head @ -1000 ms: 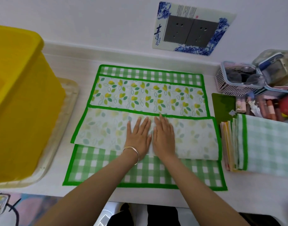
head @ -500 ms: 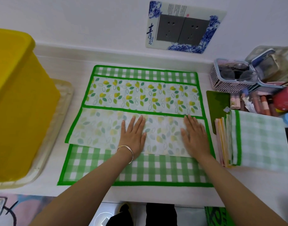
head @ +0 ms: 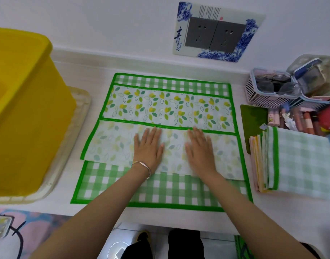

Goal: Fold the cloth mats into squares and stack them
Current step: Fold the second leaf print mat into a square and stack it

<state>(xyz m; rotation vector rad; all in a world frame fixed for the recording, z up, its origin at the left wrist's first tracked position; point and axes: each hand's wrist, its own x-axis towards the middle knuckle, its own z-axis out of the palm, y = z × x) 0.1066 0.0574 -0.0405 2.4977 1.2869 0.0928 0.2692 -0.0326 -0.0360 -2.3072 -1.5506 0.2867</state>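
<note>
Bare forearms, one bangle, dark trousers.
Wearing a thin silver bangle (head: 142,166) round the left wrist, just behind the left hand (head: 148,146); right hand (head: 199,148) and forearm bare; black trousers (head: 184,243) at the near edge.

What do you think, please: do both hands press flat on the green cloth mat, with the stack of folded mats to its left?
No: the head view shows the stack of folded mats right of the green cloth mat; left hand and right hand press flat.
</note>
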